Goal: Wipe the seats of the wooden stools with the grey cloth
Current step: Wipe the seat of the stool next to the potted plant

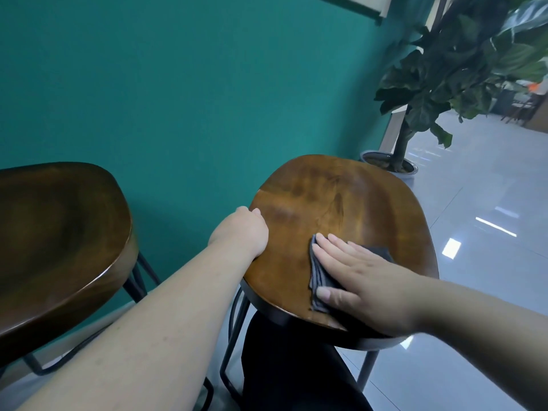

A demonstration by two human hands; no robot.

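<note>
Two wooden stools with dark metal legs stand before a teal wall. The right stool's seat (335,200) is in front of me. My right hand (361,280) lies flat with straight fingers on a folded grey cloth (318,280), pressing it onto the near part of this seat. Most of the cloth is hidden under the palm. My left hand (241,229) grips the seat's left edge, fingers curled over the rim. The left stool's seat (56,241) is darker and untouched.
A large potted plant (444,84) stands behind the right stool near the wall's corner. Glossy grey floor tiles (489,203) spread to the right. My dark trouser leg (290,369) is under the right stool's front edge.
</note>
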